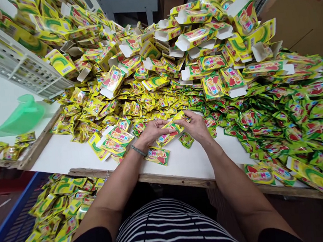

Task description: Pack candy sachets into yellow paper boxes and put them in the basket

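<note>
Between both hands, above the white tabletop, is a small yellow, green and red candy box (167,137). My left hand (153,132) grips its left part with thumb and fingers. At its upper right end, my right hand (194,126) is closed on the box with thumb and fingertips. Below my left wrist lies another box (158,156), flat on the table. Left of that wrist several boxes (116,140) are stacked loosely. Under my right hand rests a green candy sachet (186,140). Yellow sachets (131,108) are heaped just beyond my hands.
Open-flapped boxes (195,36) are piled at the back. Green sachets (287,111) cover the right side. A white crate (19,62) tilts at the left, near a green scoop (19,116). A blue basket (13,225) of boxes stands below the table's wooden edge (182,180).
</note>
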Available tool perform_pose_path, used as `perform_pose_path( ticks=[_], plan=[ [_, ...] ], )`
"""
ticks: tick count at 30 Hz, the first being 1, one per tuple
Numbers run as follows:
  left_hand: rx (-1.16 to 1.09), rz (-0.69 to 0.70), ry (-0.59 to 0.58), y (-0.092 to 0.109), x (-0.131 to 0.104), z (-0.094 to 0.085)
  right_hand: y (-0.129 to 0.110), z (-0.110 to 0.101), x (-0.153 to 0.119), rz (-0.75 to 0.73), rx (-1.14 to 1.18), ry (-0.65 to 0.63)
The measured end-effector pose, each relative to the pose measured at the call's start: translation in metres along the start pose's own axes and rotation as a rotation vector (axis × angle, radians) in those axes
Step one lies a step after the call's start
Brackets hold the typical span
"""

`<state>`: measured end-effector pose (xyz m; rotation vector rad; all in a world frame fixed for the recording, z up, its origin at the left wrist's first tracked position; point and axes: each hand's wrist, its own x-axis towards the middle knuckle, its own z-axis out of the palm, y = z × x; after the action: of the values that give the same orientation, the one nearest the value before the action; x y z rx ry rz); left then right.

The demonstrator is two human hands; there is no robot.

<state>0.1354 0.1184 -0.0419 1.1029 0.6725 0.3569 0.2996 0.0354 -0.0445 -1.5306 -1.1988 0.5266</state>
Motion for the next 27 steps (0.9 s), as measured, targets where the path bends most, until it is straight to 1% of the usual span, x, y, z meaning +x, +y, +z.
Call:
perform_pose_path(
  ticks=[2, 6, 8, 10, 12, 14, 15, 17, 19, 20, 21, 23, 25, 27],
  plan=[
    [0.0, -0.044, -0.044, 0.002, -0.001, 0.0, 0.001, 0.0, 0.001, -0.024, 0.0, -0.002],
    [-0.028, -0.151, -0.145, 0.007, -0.006, 0.002, 0.003, -0.001, 0.002, -0.008, 0.079, 0.015],
    [-0.025, -0.161, -0.166, 0.008, -0.008, 0.002, 0.001, 0.0, 0.001, -0.025, 0.072, 0.043],
    [-0.015, -0.125, -0.146, 0.007, -0.008, 0.002, -0.003, 0.004, -0.002, -0.064, 0.015, 0.059],
    [-0.011, -0.066, -0.085, 0.006, -0.007, 0.002, -0.007, 0.007, -0.005, -0.094, -0.048, 0.083],
    [-0.011, -0.019, -0.017, 0.005, -0.006, 0.002, -0.008, 0.009, -0.008, -0.093, -0.079, 0.093],
    [-0.012, -0.007, 0.005, 0.004, -0.006, 0.002, -0.006, 0.008, -0.009, -0.078, -0.072, 0.077],
    [-0.007, -0.003, 0.019, 0.004, -0.005, 0.001, 0.0, 0.003, -0.01, -0.035, -0.018, -0.012],
    [0.005, -0.031, -0.017, 0.005, -0.005, -0.001, 0.007, -0.004, -0.01, -0.001, 0.048, -0.104],
    [0.012, -0.047, -0.039, 0.006, -0.004, -0.002, 0.009, -0.007, -0.01, 0.0, 0.059, -0.118],
    [0.018, -0.06, -0.058, 0.006, -0.004, -0.003, 0.01, -0.009, -0.009, -0.01, 0.049, -0.105],
    [0.023, -0.063, -0.077, 0.007, -0.004, -0.004, 0.007, -0.009, -0.008, -0.054, -0.012, -0.036],
    [0.018, -0.028, -0.067, 0.006, -0.004, -0.004, 0.002, -0.007, -0.008, -0.101, -0.08, 0.018],
    [0.013, 0.008, -0.046, 0.005, -0.004, -0.002, -0.003, -0.005, -0.008, -0.121, -0.108, 0.032]
  ],
)
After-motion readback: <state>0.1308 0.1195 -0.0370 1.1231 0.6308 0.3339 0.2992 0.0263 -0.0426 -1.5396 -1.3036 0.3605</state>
